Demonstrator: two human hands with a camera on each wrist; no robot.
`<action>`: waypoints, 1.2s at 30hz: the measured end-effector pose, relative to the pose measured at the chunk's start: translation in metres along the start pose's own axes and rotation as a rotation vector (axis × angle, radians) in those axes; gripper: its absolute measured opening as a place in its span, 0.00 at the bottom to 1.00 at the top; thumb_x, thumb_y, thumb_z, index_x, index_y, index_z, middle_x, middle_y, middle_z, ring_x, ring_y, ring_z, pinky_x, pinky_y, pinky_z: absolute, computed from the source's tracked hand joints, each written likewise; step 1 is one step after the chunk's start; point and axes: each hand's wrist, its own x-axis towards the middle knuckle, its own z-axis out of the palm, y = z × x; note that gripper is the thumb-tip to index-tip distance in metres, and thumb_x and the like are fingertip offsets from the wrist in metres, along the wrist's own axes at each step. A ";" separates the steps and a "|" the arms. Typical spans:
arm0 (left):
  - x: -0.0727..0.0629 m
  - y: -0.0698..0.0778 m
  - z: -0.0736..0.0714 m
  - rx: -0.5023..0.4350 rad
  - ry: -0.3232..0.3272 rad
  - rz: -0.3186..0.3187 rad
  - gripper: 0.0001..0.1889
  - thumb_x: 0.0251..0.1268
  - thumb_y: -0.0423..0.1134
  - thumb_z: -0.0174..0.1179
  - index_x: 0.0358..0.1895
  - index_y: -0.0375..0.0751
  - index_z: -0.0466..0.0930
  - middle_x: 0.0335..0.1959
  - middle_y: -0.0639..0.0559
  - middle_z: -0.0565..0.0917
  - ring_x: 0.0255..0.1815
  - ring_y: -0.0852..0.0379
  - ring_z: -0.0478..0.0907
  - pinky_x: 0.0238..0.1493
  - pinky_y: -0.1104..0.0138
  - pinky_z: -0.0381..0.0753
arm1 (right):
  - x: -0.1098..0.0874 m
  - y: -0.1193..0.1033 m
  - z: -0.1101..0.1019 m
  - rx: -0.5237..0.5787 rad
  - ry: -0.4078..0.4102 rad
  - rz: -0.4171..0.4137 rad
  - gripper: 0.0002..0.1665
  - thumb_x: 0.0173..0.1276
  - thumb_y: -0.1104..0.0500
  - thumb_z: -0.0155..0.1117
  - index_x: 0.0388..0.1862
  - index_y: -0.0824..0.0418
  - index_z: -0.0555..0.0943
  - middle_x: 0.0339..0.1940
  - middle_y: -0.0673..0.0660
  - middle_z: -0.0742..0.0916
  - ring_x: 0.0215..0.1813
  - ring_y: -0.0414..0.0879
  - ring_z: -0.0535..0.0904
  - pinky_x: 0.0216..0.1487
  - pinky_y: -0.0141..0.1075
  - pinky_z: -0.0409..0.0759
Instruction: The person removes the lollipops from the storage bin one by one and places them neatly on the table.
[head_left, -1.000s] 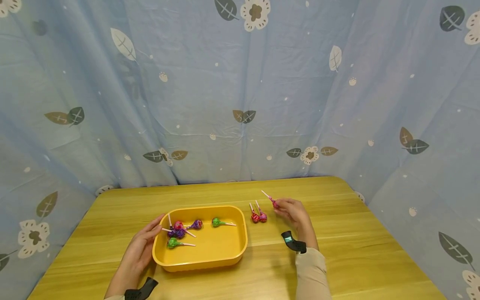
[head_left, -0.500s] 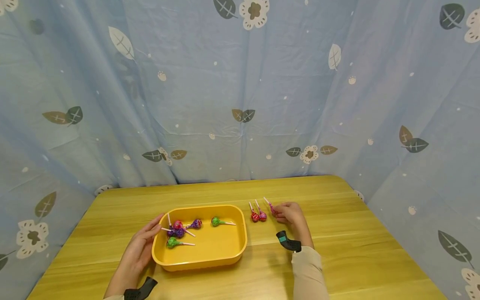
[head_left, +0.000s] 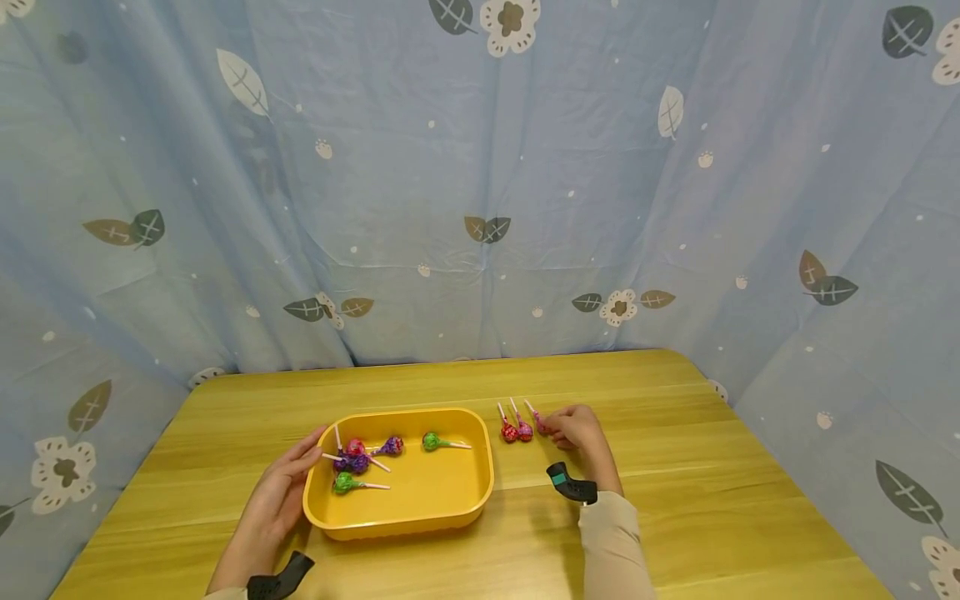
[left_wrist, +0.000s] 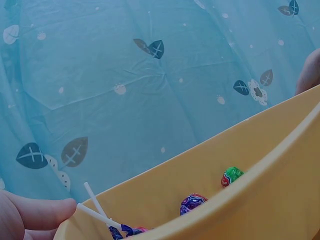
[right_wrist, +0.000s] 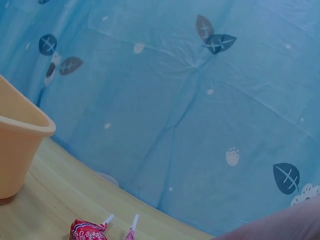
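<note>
My left hand point(head_left: 276, 492) holds the left end of a yellow plastic tray point(head_left: 405, 527), its fingertips right at the rim. Wrapped lollipops lie inside: a green one point(head_left: 345, 483) near the front left, another green lollipop point(head_left: 431, 442) toward the back right, and purple and pink ones, including a purple lollipop point(head_left: 393, 446). To the right of the tray, my right hand point(head_left: 576, 429) pinches the wrapped head of a pink lollipop point(head_left: 535, 415), low over the table. Left of it lie a red lollipop point(head_left: 509, 432) and another pink lollipop point(head_left: 524, 431), sticks pointing away from me.
The wooden table point(head_left: 697, 500) ends at a far edge in front of a blue curtain point(head_left: 405, 183) printed with leaves and flowers. In the right wrist view, the tray's end wall point(right_wrist: 17, 150) stands at the left.
My right hand has moved slightly left and down with the pink lollipop, bringing it in line beside the other two. My left hand and the tray stay in place.
</note>
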 end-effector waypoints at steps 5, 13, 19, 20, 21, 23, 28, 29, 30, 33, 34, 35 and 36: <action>0.000 -0.001 0.000 -0.012 -0.010 0.008 0.16 0.77 0.36 0.48 0.51 0.66 0.79 0.49 0.70 0.77 0.53 0.70 0.74 0.68 0.62 0.60 | -0.001 -0.001 0.000 -0.039 -0.014 0.001 0.11 0.62 0.62 0.68 0.37 0.71 0.83 0.24 0.57 0.82 0.24 0.44 0.78 0.26 0.33 0.81; 0.001 -0.001 0.001 0.004 -0.019 0.030 0.15 0.76 0.37 0.49 0.50 0.66 0.79 0.51 0.70 0.76 0.54 0.70 0.73 0.67 0.62 0.62 | -0.001 -0.002 -0.001 -0.098 -0.025 0.012 0.13 0.61 0.60 0.70 0.37 0.70 0.83 0.28 0.58 0.82 0.28 0.46 0.77 0.29 0.35 0.81; -0.001 -0.001 0.002 -0.005 -0.018 0.026 0.15 0.76 0.36 0.49 0.50 0.65 0.79 0.50 0.71 0.77 0.53 0.71 0.74 0.66 0.62 0.62 | -0.003 -0.002 0.000 -0.137 -0.031 -0.012 0.13 0.61 0.60 0.70 0.37 0.70 0.83 0.30 0.59 0.83 0.30 0.49 0.78 0.30 0.37 0.82; -0.001 -0.001 0.002 -0.008 -0.019 0.025 0.15 0.76 0.36 0.48 0.52 0.64 0.79 0.50 0.71 0.76 0.53 0.71 0.74 0.67 0.62 0.62 | -0.003 -0.002 0.000 -0.139 -0.032 -0.016 0.13 0.61 0.60 0.70 0.37 0.71 0.83 0.30 0.59 0.83 0.31 0.49 0.79 0.31 0.37 0.82; -0.001 -0.001 0.002 -0.012 -0.020 0.023 0.15 0.76 0.36 0.48 0.53 0.64 0.78 0.50 0.71 0.76 0.53 0.71 0.74 0.67 0.62 0.62 | -0.004 -0.001 0.000 -0.141 -0.031 -0.021 0.14 0.61 0.59 0.70 0.38 0.71 0.83 0.30 0.59 0.83 0.31 0.49 0.79 0.31 0.37 0.82; -0.001 -0.001 0.002 -0.007 -0.020 0.026 0.16 0.76 0.37 0.48 0.55 0.64 0.77 0.51 0.70 0.76 0.54 0.71 0.73 0.67 0.62 0.61 | -0.004 -0.001 0.001 -0.147 -0.029 -0.033 0.15 0.61 0.59 0.70 0.38 0.71 0.82 0.31 0.59 0.83 0.31 0.50 0.79 0.31 0.38 0.82; -0.002 -0.001 0.002 0.000 -0.012 0.027 0.17 0.76 0.37 0.49 0.60 0.63 0.75 0.51 0.70 0.76 0.55 0.70 0.72 0.67 0.62 0.62 | -0.004 -0.001 0.000 -0.146 -0.031 -0.040 0.15 0.62 0.58 0.69 0.38 0.70 0.82 0.30 0.59 0.83 0.31 0.49 0.79 0.31 0.37 0.82; -0.002 -0.001 0.002 0.002 -0.014 0.024 0.18 0.76 0.37 0.48 0.61 0.63 0.74 0.51 0.70 0.75 0.55 0.70 0.72 0.67 0.63 0.62 | -0.004 0.000 -0.001 -0.148 -0.035 -0.044 0.15 0.63 0.58 0.69 0.38 0.70 0.82 0.30 0.59 0.84 0.30 0.49 0.79 0.31 0.37 0.82; -0.002 -0.001 0.002 0.006 -0.012 0.025 0.18 0.76 0.37 0.49 0.62 0.63 0.74 0.51 0.70 0.75 0.55 0.70 0.72 0.67 0.63 0.62 | -0.004 -0.001 -0.001 -0.140 -0.036 -0.042 0.14 0.63 0.58 0.69 0.38 0.70 0.82 0.30 0.59 0.83 0.30 0.49 0.80 0.31 0.37 0.82; -0.001 -0.001 0.002 0.008 -0.014 0.023 0.18 0.76 0.37 0.48 0.61 0.63 0.74 0.52 0.69 0.75 0.55 0.71 0.72 0.67 0.63 0.62 | -0.004 0.000 -0.003 -0.123 -0.040 -0.039 0.15 0.63 0.58 0.68 0.40 0.71 0.82 0.31 0.60 0.83 0.31 0.49 0.80 0.32 0.37 0.82; -0.001 -0.001 0.002 0.016 -0.013 0.029 0.18 0.76 0.37 0.49 0.61 0.63 0.74 0.52 0.69 0.75 0.54 0.71 0.73 0.67 0.63 0.62 | -0.004 -0.001 -0.003 -0.118 -0.040 -0.037 0.15 0.63 0.59 0.68 0.41 0.71 0.81 0.31 0.60 0.84 0.31 0.49 0.80 0.32 0.37 0.82; -0.001 -0.001 0.002 0.012 -0.012 0.027 0.17 0.76 0.37 0.49 0.59 0.63 0.75 0.52 0.70 0.75 0.54 0.71 0.73 0.67 0.63 0.63 | -0.004 0.000 -0.004 -0.113 -0.041 -0.034 0.16 0.63 0.59 0.67 0.42 0.72 0.81 0.32 0.61 0.84 0.31 0.49 0.81 0.33 0.37 0.83; -0.001 -0.001 0.002 0.018 -0.009 0.033 0.17 0.76 0.37 0.49 0.59 0.63 0.75 0.52 0.69 0.75 0.54 0.71 0.73 0.66 0.63 0.63 | -0.004 0.000 -0.004 -0.106 -0.040 -0.026 0.16 0.63 0.60 0.67 0.43 0.72 0.81 0.32 0.61 0.84 0.32 0.49 0.81 0.33 0.37 0.83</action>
